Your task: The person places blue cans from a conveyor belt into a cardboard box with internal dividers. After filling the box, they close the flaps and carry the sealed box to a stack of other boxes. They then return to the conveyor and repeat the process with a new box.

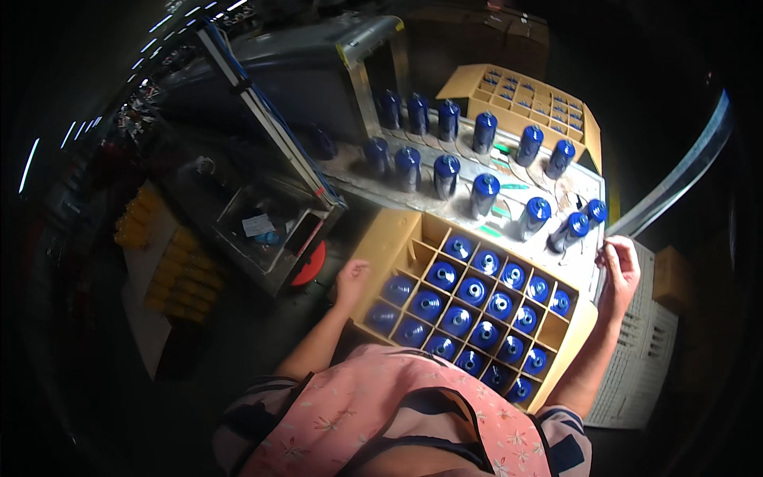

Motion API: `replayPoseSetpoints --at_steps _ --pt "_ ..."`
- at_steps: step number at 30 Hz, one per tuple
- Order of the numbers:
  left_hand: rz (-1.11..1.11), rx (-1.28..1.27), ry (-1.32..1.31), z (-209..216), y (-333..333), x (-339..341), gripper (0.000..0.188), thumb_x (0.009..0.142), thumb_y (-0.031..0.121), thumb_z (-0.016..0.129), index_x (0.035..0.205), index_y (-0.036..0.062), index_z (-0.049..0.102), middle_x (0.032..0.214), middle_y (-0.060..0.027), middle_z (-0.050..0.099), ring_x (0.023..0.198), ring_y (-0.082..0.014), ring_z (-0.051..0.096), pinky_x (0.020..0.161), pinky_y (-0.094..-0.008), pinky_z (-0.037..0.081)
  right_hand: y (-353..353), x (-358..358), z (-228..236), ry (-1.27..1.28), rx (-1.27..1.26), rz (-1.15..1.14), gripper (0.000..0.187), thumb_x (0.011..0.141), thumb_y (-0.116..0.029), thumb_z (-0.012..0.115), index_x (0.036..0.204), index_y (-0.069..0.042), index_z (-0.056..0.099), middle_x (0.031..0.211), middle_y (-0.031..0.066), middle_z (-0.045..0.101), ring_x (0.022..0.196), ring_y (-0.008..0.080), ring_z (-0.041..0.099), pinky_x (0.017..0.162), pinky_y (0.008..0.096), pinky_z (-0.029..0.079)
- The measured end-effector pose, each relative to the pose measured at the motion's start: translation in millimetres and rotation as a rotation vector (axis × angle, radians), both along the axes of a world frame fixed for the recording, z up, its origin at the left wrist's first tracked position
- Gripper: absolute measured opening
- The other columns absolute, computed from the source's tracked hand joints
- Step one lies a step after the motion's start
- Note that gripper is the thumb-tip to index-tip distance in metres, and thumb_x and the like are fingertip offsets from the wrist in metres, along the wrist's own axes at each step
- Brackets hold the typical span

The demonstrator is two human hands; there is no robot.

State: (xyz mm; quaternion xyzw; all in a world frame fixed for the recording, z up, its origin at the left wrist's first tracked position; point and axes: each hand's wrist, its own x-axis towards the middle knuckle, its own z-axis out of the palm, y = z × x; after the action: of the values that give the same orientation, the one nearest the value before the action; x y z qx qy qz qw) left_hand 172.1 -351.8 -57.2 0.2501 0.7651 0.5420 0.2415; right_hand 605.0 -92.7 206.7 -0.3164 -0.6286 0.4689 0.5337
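Note:
In front of me, a cardboard box [550,331] with dividers holds several upright shiny blue cylinders [472,291], each with a small fitting at its top centre. A few cells show no cylinder. My left hand [352,280] is beside the box's left flap [388,238], its fingers curled together; no object shows in it. Past the box's far right corner, my right hand [622,266] is at the right end of the pale conveyor [592,258]. Its fingers are bent in a pinch, and what they hold, if anything, is hidden. Closest to it stands a blue cylinder [571,232].
Two rows of blue cylinders [447,176] stand along the conveyor, beside a metal machine housing [310,87]. Behind them is another divided box [524,99]. A metal post [266,115] rises at left, near yellow cylinders [183,274]. A curved strip [675,183] arches at right.

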Motion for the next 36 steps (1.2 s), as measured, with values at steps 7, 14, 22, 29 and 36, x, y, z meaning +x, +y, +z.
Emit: replayPoseSetpoints --at_steps 7,14,22,29,36 --pt "-0.308 -0.023 0.032 4 -4 14 0.035 0.083 -0.001 0.063 0.117 0.0037 0.063 0.105 -0.0083 0.067 0.093 -0.0142 0.060 0.084 -0.0258 0.049 -21 -48 -139 -0.487 -0.502 0.208 0.029 0.087 -0.013 0.069 0.112 -0.002 0.063 0.100 0.0050 0.066 0.093 0.0120 0.060 0.081 0.0261 0.049" --pt "-0.432 -0.147 0.504 49 29 28 0.034 0.078 0.006 0.069 0.112 0.0109 0.068 0.103 -0.0094 0.067 0.100 -0.0266 0.058 0.088 -0.0330 0.046 -63 -24 -210 -0.604 -0.592 -0.013 0.027 0.084 -0.007 0.069 0.110 -0.003 0.064 0.098 0.0067 0.065 0.089 0.0135 0.062 0.081 0.0269 0.051" --pt "-0.903 -0.204 0.628 39 14 0 0.038 0.076 0.014 0.072 0.114 0.0201 0.067 0.117 0.0016 0.066 0.115 -0.0200 0.054 0.105 -0.0427 0.029 -39 44 -236 -1.025 -0.198 -0.410 0.037 0.074 -0.014 0.078 0.109 -0.007 0.066 0.108 0.0136 0.061 0.103 0.0293 0.059 0.094 0.0379 0.047" --pt "-0.790 -0.292 0.708 32 22 -6 0.035 0.076 0.017 0.072 0.111 0.0203 0.068 0.119 0.0056 0.066 0.115 -0.0186 0.056 0.109 -0.0467 0.025 -42 51 -255 -0.988 -0.155 -0.239 0.043 0.072 -0.011 0.079 0.113 -0.010 0.064 0.110 0.0099 0.058 0.107 0.0267 0.055 0.092 0.0372 0.045" --pt "-0.654 -0.082 0.365 147 48 -37 0.039 0.076 -0.002 0.066 0.114 0.0037 0.065 0.117 -0.0094 0.067 0.114 -0.0213 0.059 0.101 -0.0325 0.043 -63 40 -249 -0.928 -0.126 -0.433 0.042 0.074 -0.003 0.074 0.114 -0.011 0.064 0.113 0.0107 0.061 0.109 0.0272 0.055 0.093 0.0376 0.046"
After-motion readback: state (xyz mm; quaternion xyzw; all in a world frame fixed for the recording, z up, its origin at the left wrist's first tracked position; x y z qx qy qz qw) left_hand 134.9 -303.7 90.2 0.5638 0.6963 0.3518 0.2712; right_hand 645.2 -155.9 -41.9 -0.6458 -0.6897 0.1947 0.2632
